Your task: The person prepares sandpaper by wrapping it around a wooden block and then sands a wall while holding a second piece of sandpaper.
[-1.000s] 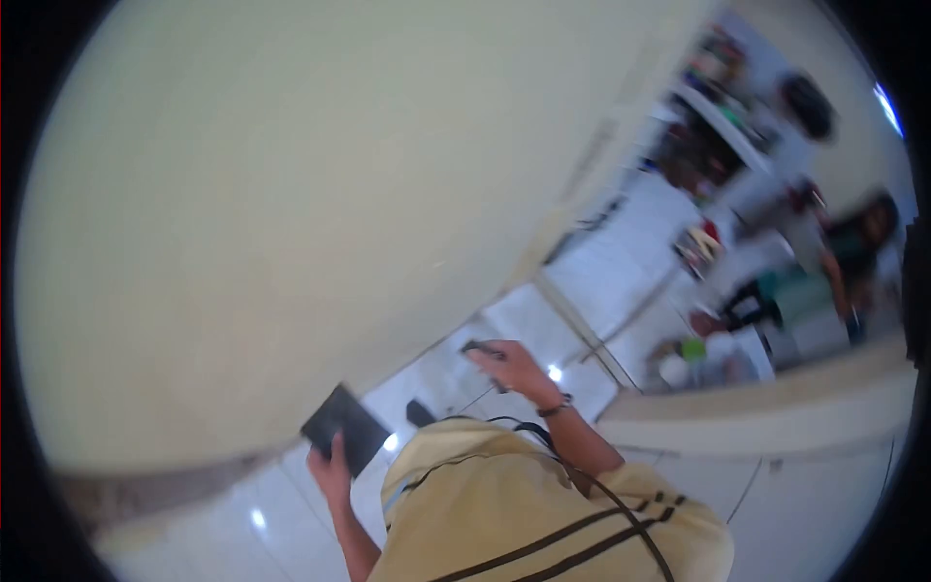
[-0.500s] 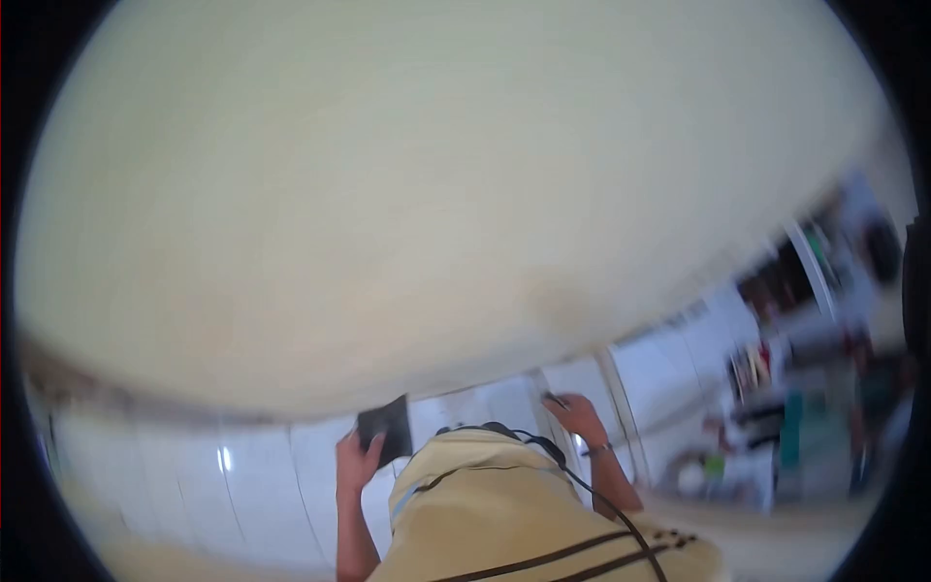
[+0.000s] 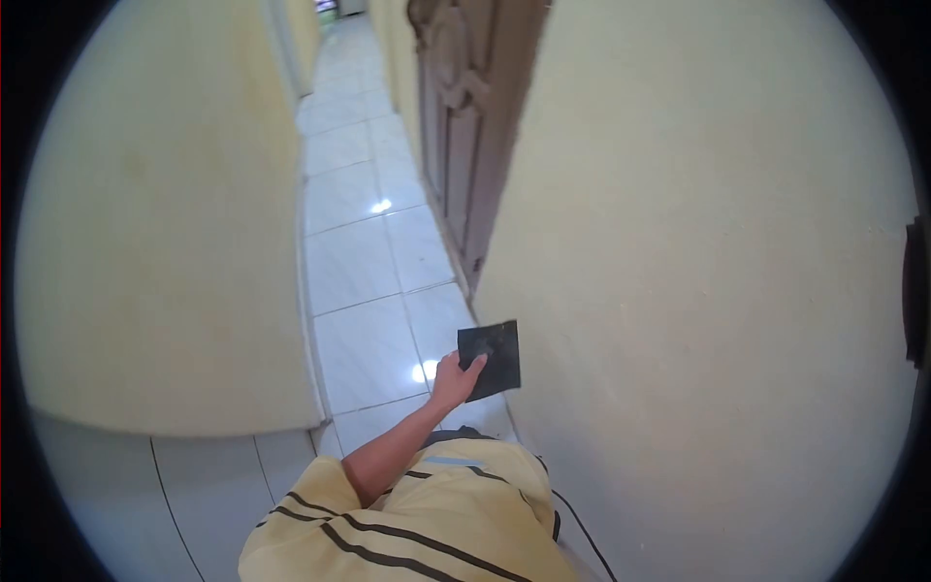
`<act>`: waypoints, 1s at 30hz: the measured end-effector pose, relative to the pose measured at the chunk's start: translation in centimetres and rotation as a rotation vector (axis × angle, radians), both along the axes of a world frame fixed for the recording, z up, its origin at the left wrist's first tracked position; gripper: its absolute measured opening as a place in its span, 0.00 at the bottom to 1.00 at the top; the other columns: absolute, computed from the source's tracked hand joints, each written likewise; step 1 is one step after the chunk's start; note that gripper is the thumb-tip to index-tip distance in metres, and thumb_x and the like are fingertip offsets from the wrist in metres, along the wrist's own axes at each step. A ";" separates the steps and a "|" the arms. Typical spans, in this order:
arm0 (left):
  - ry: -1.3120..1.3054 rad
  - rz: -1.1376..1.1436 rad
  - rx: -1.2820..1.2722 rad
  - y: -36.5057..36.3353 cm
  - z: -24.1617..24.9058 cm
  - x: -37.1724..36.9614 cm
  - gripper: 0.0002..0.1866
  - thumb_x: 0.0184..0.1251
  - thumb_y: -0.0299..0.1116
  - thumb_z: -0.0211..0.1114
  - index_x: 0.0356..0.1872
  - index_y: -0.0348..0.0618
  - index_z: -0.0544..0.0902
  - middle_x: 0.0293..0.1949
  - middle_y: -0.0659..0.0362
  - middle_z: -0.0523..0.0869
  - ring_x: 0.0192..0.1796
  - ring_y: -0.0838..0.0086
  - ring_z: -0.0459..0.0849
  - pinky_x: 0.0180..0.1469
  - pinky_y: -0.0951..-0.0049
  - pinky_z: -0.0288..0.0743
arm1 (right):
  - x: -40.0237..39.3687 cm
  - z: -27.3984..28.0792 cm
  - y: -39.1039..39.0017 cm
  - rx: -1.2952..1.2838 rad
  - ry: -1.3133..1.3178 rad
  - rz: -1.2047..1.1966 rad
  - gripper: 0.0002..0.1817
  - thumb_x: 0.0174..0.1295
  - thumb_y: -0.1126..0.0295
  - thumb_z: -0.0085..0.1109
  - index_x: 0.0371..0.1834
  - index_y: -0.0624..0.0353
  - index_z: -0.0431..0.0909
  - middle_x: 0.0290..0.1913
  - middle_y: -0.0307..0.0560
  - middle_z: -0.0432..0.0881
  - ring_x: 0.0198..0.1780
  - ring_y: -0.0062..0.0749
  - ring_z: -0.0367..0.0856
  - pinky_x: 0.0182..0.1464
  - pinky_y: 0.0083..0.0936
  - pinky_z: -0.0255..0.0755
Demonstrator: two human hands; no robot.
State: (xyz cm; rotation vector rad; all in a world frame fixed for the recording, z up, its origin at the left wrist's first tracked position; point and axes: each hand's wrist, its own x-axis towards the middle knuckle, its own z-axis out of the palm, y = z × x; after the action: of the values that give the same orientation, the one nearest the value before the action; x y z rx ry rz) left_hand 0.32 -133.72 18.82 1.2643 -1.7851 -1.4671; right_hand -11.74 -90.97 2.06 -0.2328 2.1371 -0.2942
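Note:
My left hand (image 3: 452, 382) grips a flat black square sheet (image 3: 497, 361) by its left edge. The thumb lies across its front face, and the other fingers are hidden behind it. Pale smudges mark the sheet's dark surface; its exact kind does not show. Held out in front of my waist, it overlaps the foot of the right-hand wall in this view. My right hand is out of sight.
A narrow corridor with glossy white floor tiles (image 3: 359, 262) runs ahead. Cream walls stand on the left (image 3: 165, 223) and right (image 3: 698, 252). A carved brown door (image 3: 465, 126) is on the corridor's right side. A black cable (image 3: 587, 538) hangs beside my shirt.
The view has swung from a blurred wall and a cluttered room to the corridor. My left hand, still with the black sheet, now reaches forward; my right hand has left the view.

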 end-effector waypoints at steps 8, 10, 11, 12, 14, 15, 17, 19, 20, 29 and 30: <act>0.224 0.726 0.363 2.0 -6.2 -5.7 0.20 0.70 0.42 0.62 0.50 0.33 0.81 0.44 0.51 0.85 0.45 0.65 0.81 0.49 0.66 0.73 | -11.0 2.7 -5.3 -0.090 -0.047 0.116 0.26 0.70 0.50 0.40 0.38 0.58 0.85 0.28 0.56 0.86 0.30 0.43 0.87 0.34 0.38 0.79; 0.328 0.761 0.333 6.9 -7.6 -3.6 0.20 0.71 0.42 0.61 0.51 0.32 0.79 0.47 0.49 0.84 0.48 0.65 0.81 0.51 0.65 0.72 | -11.5 0.6 -3.3 -0.136 -0.025 0.137 0.26 0.70 0.50 0.40 0.38 0.58 0.85 0.28 0.56 0.86 0.30 0.43 0.87 0.35 0.38 0.79; 0.301 0.797 0.363 5.4 -6.2 -4.6 0.21 0.72 0.43 0.61 0.51 0.32 0.79 0.47 0.48 0.84 0.48 0.63 0.81 0.51 0.64 0.72 | -11.7 2.8 -4.1 -0.124 -0.036 0.146 0.26 0.70 0.50 0.40 0.38 0.58 0.84 0.28 0.56 0.86 0.30 0.43 0.87 0.35 0.38 0.79; 0.288 0.825 0.376 5.9 -7.4 -5.1 0.21 0.72 0.43 0.60 0.51 0.32 0.79 0.47 0.47 0.84 0.49 0.61 0.81 0.52 0.63 0.72 | -12.3 3.0 -3.9 -0.124 -0.035 0.164 0.26 0.70 0.50 0.40 0.38 0.58 0.84 0.28 0.56 0.86 0.30 0.43 0.87 0.35 0.38 0.79; 0.246 0.879 0.362 6.9 -9.0 -6.7 0.22 0.72 0.44 0.59 0.52 0.31 0.78 0.47 0.45 0.83 0.50 0.57 0.81 0.53 0.60 0.73 | -13.7 2.9 -4.0 -0.116 -0.049 0.196 0.26 0.70 0.50 0.40 0.38 0.58 0.84 0.28 0.56 0.86 0.30 0.43 0.87 0.35 0.38 0.79; 0.221 0.904 0.331 7.2 -9.2 -7.5 0.23 0.73 0.45 0.58 0.52 0.30 0.78 0.47 0.43 0.83 0.50 0.54 0.81 0.54 0.59 0.72 | -14.2 2.8 -3.8 -0.111 -0.052 0.217 0.26 0.70 0.50 0.40 0.38 0.58 0.84 0.28 0.56 0.86 0.30 0.43 0.87 0.35 0.38 0.79; 0.160 0.952 0.280 7.3 -10.0 -8.5 0.25 0.73 0.45 0.56 0.51 0.27 0.77 0.48 0.40 0.82 0.52 0.49 0.80 0.55 0.56 0.72 | -15.1 2.3 -3.6 -0.101 -0.058 0.252 0.26 0.70 0.50 0.40 0.39 0.58 0.84 0.28 0.56 0.86 0.30 0.43 0.87 0.35 0.38 0.79; 0.084 0.996 0.244 7.7 -10.4 -9.5 0.26 0.74 0.46 0.54 0.50 0.24 0.76 0.49 0.37 0.80 0.53 0.45 0.79 0.56 0.54 0.72 | -16.1 1.5 -3.2 -0.089 -0.066 0.284 0.26 0.70 0.50 0.40 0.39 0.58 0.84 0.29 0.56 0.86 0.30 0.43 0.87 0.36 0.38 0.79; 0.066 1.040 0.226 8.0 -10.6 -10.0 0.27 0.74 0.46 0.54 0.49 0.23 0.75 0.49 0.35 0.80 0.53 0.44 0.79 0.56 0.54 0.71 | -16.6 1.4 -3.1 -0.083 -0.067 0.299 0.26 0.70 0.50 0.40 0.39 0.58 0.84 0.29 0.56 0.86 0.31 0.43 0.87 0.36 0.38 0.79; -0.072 1.147 0.153 10.6 -11.9 -12.6 0.27 0.73 0.43 0.53 0.46 0.17 0.75 0.48 0.31 0.77 0.53 0.40 0.76 0.59 0.52 0.68 | -19.5 1.0 -1.1 -0.073 -0.071 0.334 0.26 0.70 0.50 0.39 0.39 0.58 0.84 0.29 0.56 0.86 0.31 0.43 0.87 0.36 0.38 0.79; -0.081 1.158 0.134 10.9 -12.7 -12.7 0.27 0.73 0.42 0.53 0.46 0.16 0.75 0.47 0.31 0.77 0.53 0.40 0.76 0.59 0.51 0.68 | -19.7 1.0 -0.8 -0.075 -0.072 0.335 0.26 0.70 0.50 0.39 0.40 0.58 0.84 0.30 0.56 0.86 0.31 0.43 0.87 0.37 0.38 0.79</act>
State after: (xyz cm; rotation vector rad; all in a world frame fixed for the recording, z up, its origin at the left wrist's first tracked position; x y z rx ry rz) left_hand -12.42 -122.86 6.14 1.9356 -0.6648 -0.8308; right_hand -31.48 -91.81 3.10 -0.6063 1.9785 -0.1839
